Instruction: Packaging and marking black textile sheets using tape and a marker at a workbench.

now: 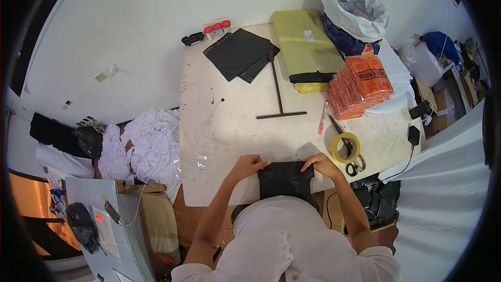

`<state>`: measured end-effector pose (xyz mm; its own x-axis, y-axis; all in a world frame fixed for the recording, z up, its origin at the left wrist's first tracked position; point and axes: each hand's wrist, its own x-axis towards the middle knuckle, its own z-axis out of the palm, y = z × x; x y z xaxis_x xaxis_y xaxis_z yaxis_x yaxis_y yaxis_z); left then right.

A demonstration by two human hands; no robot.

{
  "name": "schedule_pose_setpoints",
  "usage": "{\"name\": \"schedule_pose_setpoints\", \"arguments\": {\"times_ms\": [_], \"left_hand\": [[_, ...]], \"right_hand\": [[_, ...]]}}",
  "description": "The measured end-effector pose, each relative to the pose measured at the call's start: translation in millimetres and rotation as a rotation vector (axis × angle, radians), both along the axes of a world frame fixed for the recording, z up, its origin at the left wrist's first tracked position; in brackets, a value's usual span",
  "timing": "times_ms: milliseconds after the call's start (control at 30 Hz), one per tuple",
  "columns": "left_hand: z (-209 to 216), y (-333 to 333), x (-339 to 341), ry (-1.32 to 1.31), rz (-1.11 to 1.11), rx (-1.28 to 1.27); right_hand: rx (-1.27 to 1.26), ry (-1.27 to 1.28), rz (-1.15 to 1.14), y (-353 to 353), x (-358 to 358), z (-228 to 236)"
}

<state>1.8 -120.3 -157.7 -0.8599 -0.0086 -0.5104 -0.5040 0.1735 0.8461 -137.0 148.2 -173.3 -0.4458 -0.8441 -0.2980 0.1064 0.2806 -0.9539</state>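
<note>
At the counter's (pixel 219 125) near edge, both hands, left (pixel 249 166) and right (pixel 319 164), grip a black bag's (pixel 286 178) top corners; tape (pixel 345 147) lies just right.

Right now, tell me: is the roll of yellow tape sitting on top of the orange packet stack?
No, the yellow tape roll lies flat on the table, apart from the orange packets.

Bright, even light fills the room. Things on the table (pixel 219 125) cast short, soft shadows. The fisheye bends straight edges toward a black rim. The middle is sharp; the edges are softer. An orange glow shows at lower left.
</note>
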Motion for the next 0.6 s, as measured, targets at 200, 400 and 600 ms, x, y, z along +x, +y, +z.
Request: {"name": "schedule_pose_setpoints", "arguments": {"times_ms": [200,400,600], "left_hand": [[-18,33,20,0.18,0.422,-0.119],[-21,47,32,0.059,0.625,0.322],[-22,54,38,0.077,0.705,0.577]], "right_hand": [[-0.089,0.093,-0.047,-1,2,-12],[-0.181,0.065,-0.157,2,14,17],[-0.004,-0.109,-0.402,17,21,31]]}}
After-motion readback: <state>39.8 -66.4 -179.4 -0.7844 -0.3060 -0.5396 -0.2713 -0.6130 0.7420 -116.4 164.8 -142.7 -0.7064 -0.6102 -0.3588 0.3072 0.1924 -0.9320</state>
